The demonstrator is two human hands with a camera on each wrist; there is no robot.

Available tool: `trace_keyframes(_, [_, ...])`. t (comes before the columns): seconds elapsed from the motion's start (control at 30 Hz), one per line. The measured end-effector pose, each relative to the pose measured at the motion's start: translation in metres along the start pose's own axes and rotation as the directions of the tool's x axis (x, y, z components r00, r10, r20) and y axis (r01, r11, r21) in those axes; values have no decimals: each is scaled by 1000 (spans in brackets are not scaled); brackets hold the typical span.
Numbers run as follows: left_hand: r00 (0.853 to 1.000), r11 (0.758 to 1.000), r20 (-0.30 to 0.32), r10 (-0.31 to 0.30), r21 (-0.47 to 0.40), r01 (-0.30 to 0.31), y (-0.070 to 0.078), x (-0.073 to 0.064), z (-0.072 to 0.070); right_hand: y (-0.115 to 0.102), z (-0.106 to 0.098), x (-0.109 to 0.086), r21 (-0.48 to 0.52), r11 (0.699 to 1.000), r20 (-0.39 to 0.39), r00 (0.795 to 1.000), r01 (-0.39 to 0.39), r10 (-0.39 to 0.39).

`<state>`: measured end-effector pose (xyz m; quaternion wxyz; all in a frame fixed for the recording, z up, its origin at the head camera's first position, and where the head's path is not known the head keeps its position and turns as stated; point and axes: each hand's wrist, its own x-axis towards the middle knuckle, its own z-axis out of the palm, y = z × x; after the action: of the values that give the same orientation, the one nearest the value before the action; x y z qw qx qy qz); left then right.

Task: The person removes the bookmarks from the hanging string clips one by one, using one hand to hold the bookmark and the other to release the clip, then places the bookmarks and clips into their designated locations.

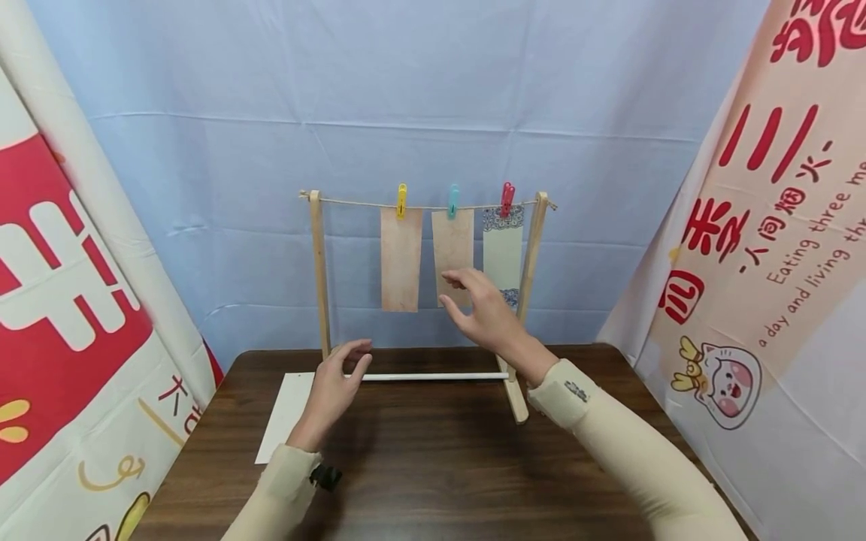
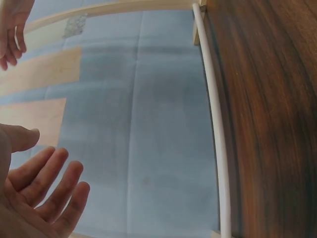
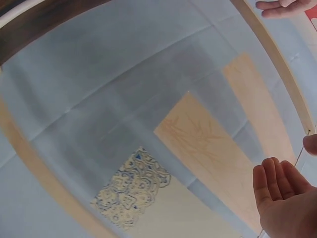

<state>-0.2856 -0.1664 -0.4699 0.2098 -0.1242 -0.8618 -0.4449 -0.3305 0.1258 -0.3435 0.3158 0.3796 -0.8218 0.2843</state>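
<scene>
My right hand (image 1: 485, 309) is raised in front of the middle paper strip (image 1: 452, 240), fingers loosely bent and nothing in them. Over the white rod (image 1: 433, 376), near the left wooden post (image 1: 319, 270), my left hand (image 1: 336, 382) hovers with its fingers relaxed and holds nothing. Three strips hang from a thin cord (image 1: 358, 204): a plain beige strip (image 1: 401, 263) under a yellow clothespin (image 1: 402, 200), the middle one under a teal clothespin (image 1: 453, 201), and a pale strip (image 1: 502, 252) with blue patterned ends under a red clothespin (image 1: 507, 199). Faint bamboo marks show on the middle strip in the right wrist view.
A white sheet (image 1: 280, 421) lies on the dark wooden table (image 1: 419, 466) beside my left hand. The right post (image 1: 531, 263) stands on a wooden foot (image 1: 517, 402). Behind hangs a blue cloth (image 1: 406, 90), with printed banners (image 1: 778, 225) at the sides.
</scene>
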Motion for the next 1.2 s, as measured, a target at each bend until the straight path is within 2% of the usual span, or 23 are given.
trace_keyframes(0.27, [1000, 1000, -4, 3, -11, -3, 6, 13, 0, -4, -1, 16, 22, 999, -23, 999, 27, -27])
trace_keyframes(0.77, [1000, 998, 22, 16, -53, -14, 9, 35, -1, -7, 0, 36, 19, 998, -11, 998, 61, -60])
trace_keyframes(1.07, [1000, 1000, 3, -3, -17, 3, 8, 49, 5, -9, -3, 53, 21, 994, -52, 993, 108, -107])
trace_keyframes(1.2, [1000, 1000, -1, 0, -28, 0, 10, 56, 7, -10, -5, 59, 11, 991, -74, 989, 131, -130])
